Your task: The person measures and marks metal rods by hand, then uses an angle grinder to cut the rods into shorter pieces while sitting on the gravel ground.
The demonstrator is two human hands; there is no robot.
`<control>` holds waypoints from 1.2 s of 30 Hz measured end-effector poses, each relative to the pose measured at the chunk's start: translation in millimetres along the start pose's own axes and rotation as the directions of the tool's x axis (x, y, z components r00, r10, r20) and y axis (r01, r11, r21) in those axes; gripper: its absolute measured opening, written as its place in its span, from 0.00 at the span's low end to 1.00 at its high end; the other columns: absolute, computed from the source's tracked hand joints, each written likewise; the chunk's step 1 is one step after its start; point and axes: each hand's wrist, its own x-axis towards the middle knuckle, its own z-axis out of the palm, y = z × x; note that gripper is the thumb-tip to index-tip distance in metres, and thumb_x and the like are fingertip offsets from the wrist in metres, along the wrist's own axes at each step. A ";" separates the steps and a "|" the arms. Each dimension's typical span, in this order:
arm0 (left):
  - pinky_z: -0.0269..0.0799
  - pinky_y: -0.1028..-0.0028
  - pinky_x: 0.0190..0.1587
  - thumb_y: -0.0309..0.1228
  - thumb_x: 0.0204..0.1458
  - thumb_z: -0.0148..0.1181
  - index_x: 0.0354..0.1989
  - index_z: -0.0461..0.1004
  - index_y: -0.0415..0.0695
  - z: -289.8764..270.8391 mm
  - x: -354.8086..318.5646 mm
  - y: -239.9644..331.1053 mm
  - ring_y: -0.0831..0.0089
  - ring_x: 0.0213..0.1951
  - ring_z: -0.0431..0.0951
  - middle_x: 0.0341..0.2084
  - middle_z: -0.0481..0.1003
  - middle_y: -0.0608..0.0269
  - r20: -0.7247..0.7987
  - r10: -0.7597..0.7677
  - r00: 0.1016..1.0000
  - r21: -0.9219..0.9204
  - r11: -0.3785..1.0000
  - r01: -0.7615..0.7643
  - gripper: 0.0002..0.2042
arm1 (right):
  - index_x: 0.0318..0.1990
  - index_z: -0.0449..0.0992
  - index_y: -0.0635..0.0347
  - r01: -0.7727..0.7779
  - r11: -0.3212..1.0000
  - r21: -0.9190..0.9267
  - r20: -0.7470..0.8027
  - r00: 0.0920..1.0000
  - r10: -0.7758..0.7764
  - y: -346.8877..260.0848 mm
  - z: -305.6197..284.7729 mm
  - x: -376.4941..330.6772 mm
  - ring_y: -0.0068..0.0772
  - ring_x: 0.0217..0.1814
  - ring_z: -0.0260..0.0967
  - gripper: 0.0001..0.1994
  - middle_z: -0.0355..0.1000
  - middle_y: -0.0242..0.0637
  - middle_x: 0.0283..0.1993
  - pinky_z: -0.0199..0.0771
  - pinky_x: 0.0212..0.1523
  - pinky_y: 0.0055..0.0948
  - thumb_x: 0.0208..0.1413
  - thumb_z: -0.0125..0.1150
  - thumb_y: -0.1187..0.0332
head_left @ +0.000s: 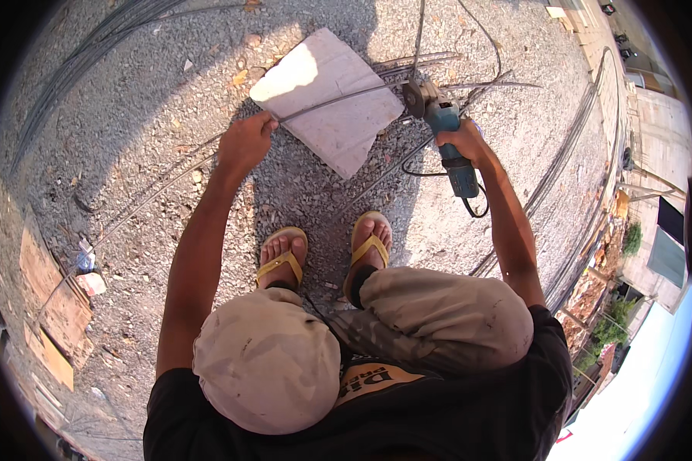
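My right hand (464, 144) is closed round the body of a blue-green angle grinder (443, 121). Its disc and guard (415, 98) are at the right end of a pale stone slab (327, 115), beside a dark steel rod (338, 100). That rod lies across the slab and runs on to the lower left over the gravel. At the slab's left corner my left hand (244, 142) is closed on the rod, thumb and fingers pinching it. Whether the disc touches the rod I cannot tell. The grinder's black cord (423, 174) loops below it.
Gravel (161, 223) surrounds my feet in yellow flip-flops (284, 261). Long rods lie in a bundle (92, 58) at the upper left and another (550, 180) along the right. Several short rods (430, 61) lie beyond the slab. Boards (54, 284) rest at the left.
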 end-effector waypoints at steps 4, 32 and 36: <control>0.72 0.54 0.42 0.41 0.60 0.55 0.46 0.76 0.48 -6.7 0.8 3.5 0.50 0.39 0.79 0.32 0.79 0.51 0.091 -0.046 0.995 -0.017 0.999 0.047 0.13 | 0.38 0.75 0.70 0.051 0.938 0.342 0.002 0.999 -0.055 11.9 10.2 -22.2 0.32 0.27 0.71 0.18 0.74 0.39 0.31 0.73 0.28 0.32 0.39 0.67 0.67; 0.66 0.60 0.29 0.59 0.39 0.70 0.31 0.67 0.41 79.4 -93.2 153.3 0.55 0.28 0.73 0.24 0.68 0.57 0.012 0.734 0.679 -0.602 0.548 -0.581 0.32 | 0.52 0.66 0.63 -0.034 -0.164 0.986 -0.009 0.968 -0.252 12.3 101.3 -96.2 0.38 0.41 0.75 0.27 0.73 0.43 0.43 0.79 0.43 0.40 0.45 0.60 0.59; 0.68 0.59 0.31 0.55 0.44 0.69 0.37 0.66 0.40 85.9 -87.9 152.9 0.53 0.30 0.73 0.29 0.69 0.54 0.112 0.688 0.717 -0.730 0.547 -0.410 0.30 | 0.52 0.65 0.64 -0.135 -0.427 0.894 0.004 0.955 -0.295 19.3 111.1 -85.3 0.37 0.40 0.74 0.27 0.71 0.41 0.41 0.79 0.43 0.41 0.46 0.61 0.58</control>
